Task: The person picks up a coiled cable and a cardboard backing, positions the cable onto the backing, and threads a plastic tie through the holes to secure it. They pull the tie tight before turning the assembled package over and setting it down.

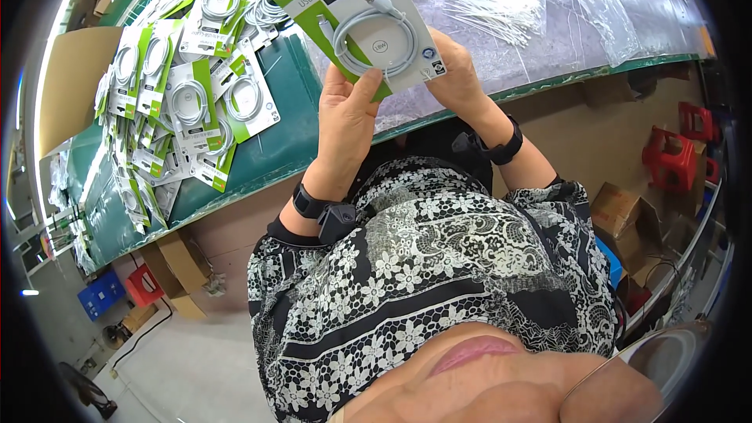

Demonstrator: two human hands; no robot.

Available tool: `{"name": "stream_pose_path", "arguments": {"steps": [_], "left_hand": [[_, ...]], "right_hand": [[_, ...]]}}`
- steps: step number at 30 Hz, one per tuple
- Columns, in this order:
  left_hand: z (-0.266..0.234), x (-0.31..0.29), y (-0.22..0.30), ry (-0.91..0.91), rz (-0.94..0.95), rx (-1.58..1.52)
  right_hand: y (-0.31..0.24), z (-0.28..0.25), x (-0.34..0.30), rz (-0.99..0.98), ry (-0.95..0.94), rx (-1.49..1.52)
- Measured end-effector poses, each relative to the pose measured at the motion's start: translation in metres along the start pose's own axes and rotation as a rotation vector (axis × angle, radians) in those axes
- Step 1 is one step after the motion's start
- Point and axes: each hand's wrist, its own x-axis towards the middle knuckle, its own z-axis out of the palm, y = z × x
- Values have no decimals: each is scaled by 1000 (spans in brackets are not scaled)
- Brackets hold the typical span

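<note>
A carded USB cable [374,41] is held up over the bench, tilted, its printed front showing. The card is green and white, with a white cable coiled on it. My left hand [350,110] is closed on the card's lower left edge, its thumb pressed on the front. At the lower right edge my right hand [458,70] grips the same card, with most of its fingers hidden behind it. To the left lies a heap of similar carded cables [188,102], stacked and overlapping. Thin white cable ties [501,22] lie spread beyond my right hand.
The green-edged workbench [274,145] runs across in front of me. Clear plastic bags [607,27] lie at its right. A cardboard flap [74,86] stands at the far left. Red stools [668,159] and an open carton [627,215] are on the floor at right.
</note>
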Motion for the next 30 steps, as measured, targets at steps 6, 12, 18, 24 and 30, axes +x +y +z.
{"name": "stream_pose_path", "arguments": {"steps": [6, 12, 18, 24, 30], "left_hand": [[-3, -2, -1, -45, 9, -9], [-3, -3, 1, -23, 8, -56], [-9, 6, -1, 25, -57, -39], [-6, 11, 3, 136, 51, 231], [-18, 32, 5, 119, 58, 84]], "right_hand": [[2, 1, 10, -176, -14, -40], [14, 8, -2, -132, -20, 51], [7, 4, -7, 155, -135, 108], [11, 12, -2, -134, -138, 68], [-15, 17, -17, 380, -276, 305]]}}
